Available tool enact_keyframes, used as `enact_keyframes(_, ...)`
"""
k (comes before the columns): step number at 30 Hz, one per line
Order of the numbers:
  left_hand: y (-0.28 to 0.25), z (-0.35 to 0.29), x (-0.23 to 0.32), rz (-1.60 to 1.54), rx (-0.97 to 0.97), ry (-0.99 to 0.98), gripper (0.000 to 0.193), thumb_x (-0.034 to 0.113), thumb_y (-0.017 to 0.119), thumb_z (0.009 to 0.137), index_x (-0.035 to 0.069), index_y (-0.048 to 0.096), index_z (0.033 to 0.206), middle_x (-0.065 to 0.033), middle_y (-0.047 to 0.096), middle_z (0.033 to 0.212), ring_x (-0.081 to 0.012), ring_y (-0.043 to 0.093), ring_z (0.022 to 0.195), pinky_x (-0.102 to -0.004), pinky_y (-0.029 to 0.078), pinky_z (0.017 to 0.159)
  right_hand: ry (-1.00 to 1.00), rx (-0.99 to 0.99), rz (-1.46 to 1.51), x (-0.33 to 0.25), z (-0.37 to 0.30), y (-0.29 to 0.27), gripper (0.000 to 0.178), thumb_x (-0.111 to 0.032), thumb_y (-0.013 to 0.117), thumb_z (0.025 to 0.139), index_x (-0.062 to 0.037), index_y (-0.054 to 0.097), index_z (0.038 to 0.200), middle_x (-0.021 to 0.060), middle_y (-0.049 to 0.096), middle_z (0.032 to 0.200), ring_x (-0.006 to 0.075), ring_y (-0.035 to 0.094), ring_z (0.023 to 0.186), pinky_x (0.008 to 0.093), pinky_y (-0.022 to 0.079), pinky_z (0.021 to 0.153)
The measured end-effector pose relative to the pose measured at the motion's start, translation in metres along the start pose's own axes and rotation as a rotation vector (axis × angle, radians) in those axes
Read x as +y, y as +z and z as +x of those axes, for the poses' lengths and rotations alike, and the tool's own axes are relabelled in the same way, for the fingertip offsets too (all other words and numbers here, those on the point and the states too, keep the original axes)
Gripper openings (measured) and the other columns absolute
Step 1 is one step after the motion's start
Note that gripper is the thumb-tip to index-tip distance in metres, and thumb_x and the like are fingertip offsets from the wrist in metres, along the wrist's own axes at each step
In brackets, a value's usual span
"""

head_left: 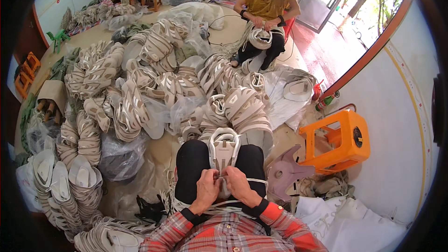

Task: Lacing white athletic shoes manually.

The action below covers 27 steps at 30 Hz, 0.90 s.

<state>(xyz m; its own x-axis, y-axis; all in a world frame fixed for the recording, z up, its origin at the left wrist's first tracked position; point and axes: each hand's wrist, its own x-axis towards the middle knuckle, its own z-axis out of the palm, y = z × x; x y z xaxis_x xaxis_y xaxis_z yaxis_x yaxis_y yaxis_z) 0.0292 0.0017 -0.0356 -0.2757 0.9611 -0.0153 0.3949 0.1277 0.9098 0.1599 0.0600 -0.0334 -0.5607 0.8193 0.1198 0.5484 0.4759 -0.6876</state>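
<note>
A beige and white shoe upper (224, 148) lies between my knees, its heel opening pointing away from me. My left hand (207, 190) and my right hand (238, 187) meet at its near end, thumbs and fingers pinched close together over the lacing area. Both hands grip the upper there; whether a thin lace is also between the fingertips is too small to tell. Pale laces (255, 181) stretch over my right thigh, and more lie bundled across my lap. Just beyond my knees rises a stack of similar uppers (246, 107).
Piles of shoe uppers (133, 107) cover the floor ahead and left. An orange stool (337, 141) and a mauve plastic piece (285, 170) are at my right, near white cloth (347, 221). Ahead, a seated person in yellow (265, 7) handles another upper (260, 38).
</note>
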Motion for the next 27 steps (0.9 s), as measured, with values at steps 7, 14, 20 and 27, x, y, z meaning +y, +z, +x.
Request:
enact_keyframes(7,-0.013,0.027,-0.012,0.246,-0.232,0.234,0.017,0.005,0.061,0.075,0.000,0.052,0.089,-0.0170,0.051,0.084,-0.0374,0.056,0.073,-0.0428,0.047,0.063,0.098,-0.013,0.104,-0.004,0.000,-0.019,0.019,-0.004,0.061,0.077,-0.0006,0.052,0.093,0.0161,0.060,0.077,0.0311,0.060,0.069,0.0364,0.048,0.062)
enact_keyframes(14,-0.152,0.043,-0.015,0.780,0.029,0.509,0.010,0.005,0.051,0.079,0.000,0.047,0.086,-0.0157,0.050,0.078,-0.0301,0.055,0.065,-0.0346,0.049,0.060,0.496,-0.502,0.190,-0.024,-0.026,-0.161,0.037,-0.014,0.064,0.079,-0.0039,0.052,0.112,0.0071,0.059,0.064,0.0138,0.055,0.050,0.0271,0.044,0.048)
enact_keyframes(20,-0.075,0.072,0.036,-1.097,0.295,-0.340,0.014,0.016,0.040,0.095,0.003,0.040,0.091,-0.0124,0.056,0.071,-0.0217,0.051,0.051,-0.0361,0.048,0.053,0.570,-0.628,0.607,-0.092,-0.033,-0.176,0.037,-0.013,0.062,0.083,-0.0059,0.052,0.118,-0.0002,0.055,0.063,0.0047,0.047,0.047,0.0202,0.038,0.043)
enact_keyframes(27,-0.256,0.108,-0.153,0.464,0.917,0.220,0.022,-0.001,0.044,0.078,0.000,0.049,0.100,-0.0091,0.051,0.084,-0.0208,0.051,0.075,-0.0333,0.045,0.072,0.564,-0.697,0.040,-0.122,-0.070,-0.314,0.046,-0.015,0.068,0.079,-0.0137,0.054,0.123,0.0031,0.063,0.066,0.0064,0.052,0.050,0.0209,0.043,0.048)
